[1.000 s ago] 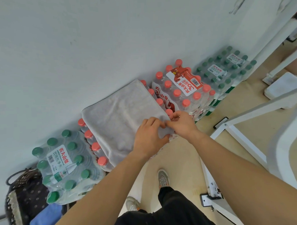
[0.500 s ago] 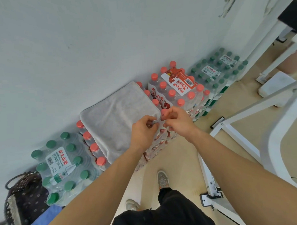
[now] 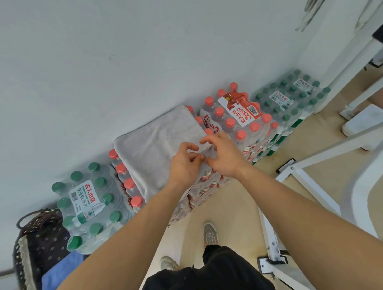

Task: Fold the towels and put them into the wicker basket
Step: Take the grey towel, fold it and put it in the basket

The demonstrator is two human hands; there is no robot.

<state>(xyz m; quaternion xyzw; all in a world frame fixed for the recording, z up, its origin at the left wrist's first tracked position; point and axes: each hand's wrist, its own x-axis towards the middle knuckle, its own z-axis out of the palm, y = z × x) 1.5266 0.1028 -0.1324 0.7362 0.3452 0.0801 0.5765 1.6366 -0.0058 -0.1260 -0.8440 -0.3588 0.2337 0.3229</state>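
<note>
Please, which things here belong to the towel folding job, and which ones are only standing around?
For the job: grey towel, pinched by left hand and right hand; wicker basket; blue towel inside it.
Just there: red-capped bottle packs; green-capped bottle packs; white metal frame.

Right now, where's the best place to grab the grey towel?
Take the grey towel by its near right corner, coming from your side. It overhangs the red-capped bottles there, so fingers fit underneath; the left hand and right hand pinch it.
</note>
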